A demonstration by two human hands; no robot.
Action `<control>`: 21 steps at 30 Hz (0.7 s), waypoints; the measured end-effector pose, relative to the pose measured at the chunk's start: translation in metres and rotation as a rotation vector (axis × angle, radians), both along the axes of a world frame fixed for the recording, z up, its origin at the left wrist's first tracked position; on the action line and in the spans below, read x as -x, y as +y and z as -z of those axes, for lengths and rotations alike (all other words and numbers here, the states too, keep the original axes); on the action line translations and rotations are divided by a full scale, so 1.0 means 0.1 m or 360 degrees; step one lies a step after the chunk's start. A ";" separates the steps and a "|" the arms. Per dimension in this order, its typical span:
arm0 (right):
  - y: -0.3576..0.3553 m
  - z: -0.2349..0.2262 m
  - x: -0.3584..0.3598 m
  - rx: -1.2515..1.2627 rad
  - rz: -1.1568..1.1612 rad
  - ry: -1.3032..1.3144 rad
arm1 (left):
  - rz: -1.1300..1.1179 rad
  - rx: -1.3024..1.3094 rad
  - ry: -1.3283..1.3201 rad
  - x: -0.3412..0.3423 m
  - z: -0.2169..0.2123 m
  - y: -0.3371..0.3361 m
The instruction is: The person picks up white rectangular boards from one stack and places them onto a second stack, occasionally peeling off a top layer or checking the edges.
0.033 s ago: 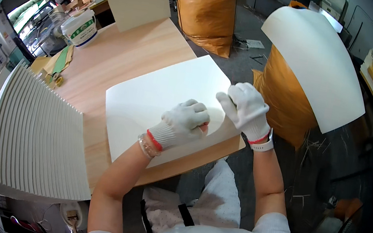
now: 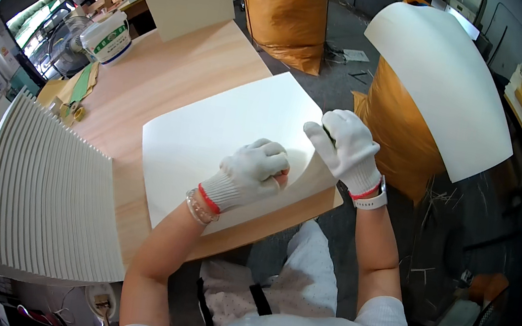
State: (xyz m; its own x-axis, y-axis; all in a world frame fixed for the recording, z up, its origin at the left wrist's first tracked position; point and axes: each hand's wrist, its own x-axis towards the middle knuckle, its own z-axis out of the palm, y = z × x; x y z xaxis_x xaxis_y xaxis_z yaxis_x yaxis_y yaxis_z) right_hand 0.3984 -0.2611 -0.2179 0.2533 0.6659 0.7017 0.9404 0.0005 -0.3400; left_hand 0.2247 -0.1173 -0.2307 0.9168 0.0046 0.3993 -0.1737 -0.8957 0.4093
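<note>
Table [image 2: 173, 77] supports white sheet [image 2: 227, 115], right side curled upward. From where I stand, gloved right hand [image 2: 347, 145] is half-curled at that raised side; its grip cannot be determined. Gloved left hand [image 2: 250, 168], loosely fisted, is positioned over the sheet.

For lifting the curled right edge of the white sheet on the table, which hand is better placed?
Probably the right hand: it is at that edge of the white sheet. The left hand is farther in, near the sheet's middle, so it seems better suited to steadying.
</note>
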 end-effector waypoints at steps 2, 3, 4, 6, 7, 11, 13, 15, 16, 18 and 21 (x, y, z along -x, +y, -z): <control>0.01 0.01 0.06 -0.0039 0.0083 0.0004 | 0.0020 0.0146 0.0013 0.00 0.04 0.03; 0.01 0.05 0.07 -0.0057 0.0124 0.0006 | 0.0029 0.0220 0.0020 0.00 0.06 0.03; 0.02 0.11 0.00 -0.0185 0.0056 -0.0179 | 0.0019 0.0361 0.0074 0.00 0.04 0.03; 0.00 0.22 -0.03 -0.0195 0.0150 -0.0251 | -0.0003 0.0644 0.0185 0.00 -0.01 0.02; 0.00 0.26 -0.04 -0.0205 0.0188 -0.0291 | -0.0004 0.0671 0.0213 0.02 -0.03 0.04; 0.03 0.30 -0.05 -0.0272 0.0188 -0.0236 | -0.0028 0.0669 0.0294 0.06 -0.06 0.05; 0.02 0.31 -0.05 -0.0278 0.0217 -0.0302 | -0.0044 0.0704 0.0316 0.05 -0.05 0.06; 0.00 0.30 -0.05 -0.0296 0.0206 -0.0316 | -0.0054 0.0833 0.0337 0.05 -0.03 0.08; -0.01 0.27 -0.04 -0.0310 0.0182 -0.0296 | -0.0070 0.0904 0.0247 0.05 -0.02 0.05; -0.03 0.27 -0.03 -0.0336 0.0118 -0.0098 | -0.0103 0.1043 0.0066 0.05 0.00 -0.03; 0.00 0.31 -0.03 -0.0354 0.0033 0.0178 | 0.0025 0.0434 0.0235 0.08 -0.03 0.08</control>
